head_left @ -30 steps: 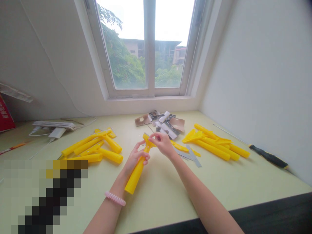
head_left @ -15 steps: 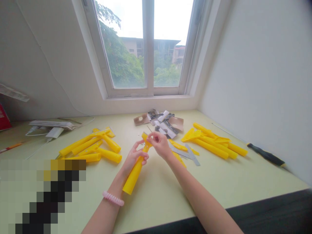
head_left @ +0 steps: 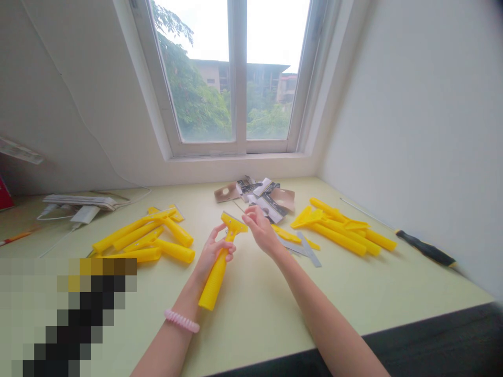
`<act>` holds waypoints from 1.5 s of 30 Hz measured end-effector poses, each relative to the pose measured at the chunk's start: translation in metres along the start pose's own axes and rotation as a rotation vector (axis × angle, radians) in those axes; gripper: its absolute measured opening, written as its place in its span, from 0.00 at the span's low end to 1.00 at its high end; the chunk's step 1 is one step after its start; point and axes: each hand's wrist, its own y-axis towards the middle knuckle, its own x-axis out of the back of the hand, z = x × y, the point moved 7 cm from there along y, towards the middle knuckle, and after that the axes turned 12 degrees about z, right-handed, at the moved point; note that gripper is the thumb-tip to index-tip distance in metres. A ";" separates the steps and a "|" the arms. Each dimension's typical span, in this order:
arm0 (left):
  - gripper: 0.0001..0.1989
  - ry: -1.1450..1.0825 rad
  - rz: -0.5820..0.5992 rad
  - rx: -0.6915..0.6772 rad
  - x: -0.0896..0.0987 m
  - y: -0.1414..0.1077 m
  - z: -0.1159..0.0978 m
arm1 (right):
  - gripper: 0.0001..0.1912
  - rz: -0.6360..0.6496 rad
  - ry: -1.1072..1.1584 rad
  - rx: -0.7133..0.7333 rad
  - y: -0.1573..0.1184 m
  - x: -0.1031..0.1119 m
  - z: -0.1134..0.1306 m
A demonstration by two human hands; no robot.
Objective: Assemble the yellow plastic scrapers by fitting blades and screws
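A yellow scraper (head_left: 214, 280) slants across the middle of the head view, its flat head pointing away from me. My left hand (head_left: 220, 248) is wrapped round its neck, just below the head. Small screws show on the scraper's head. Beside the head, to its right, is my right hand (head_left: 257, 228), fingers bent together. A thin metal rod (head_left: 238, 206) sticks out from its fingertips; its kind is too small to tell. The right fingers look just apart from the scraper.
Yellow scrapers (head_left: 137, 230) lie piled on the left, yellow handles (head_left: 341, 230) on the right. Grey blades (head_left: 308, 248) and yellow plates rest behind my right wrist. Cardboard packaging (head_left: 271, 201) is below the window. A black-handled tool (head_left: 426, 248) lies by the right wall; a power strip (head_left: 84, 201) is at left.
My right hand has moved off the scraper's head, a little to the right, with the thin rod. The scraper has turned so its head shows more fully. My left hand keeps its grip.
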 end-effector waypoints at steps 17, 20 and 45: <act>0.34 -0.015 -0.057 -0.020 0.008 0.000 -0.003 | 0.13 -0.032 -0.020 0.072 -0.014 0.039 0.013; 0.35 -0.012 -0.069 -0.020 0.009 0.000 -0.002 | 0.09 -0.042 -0.117 0.090 -0.016 0.041 0.016; 0.37 0.020 -0.064 0.008 0.008 0.001 0.000 | 0.06 -0.066 -0.171 0.194 -0.021 0.031 0.030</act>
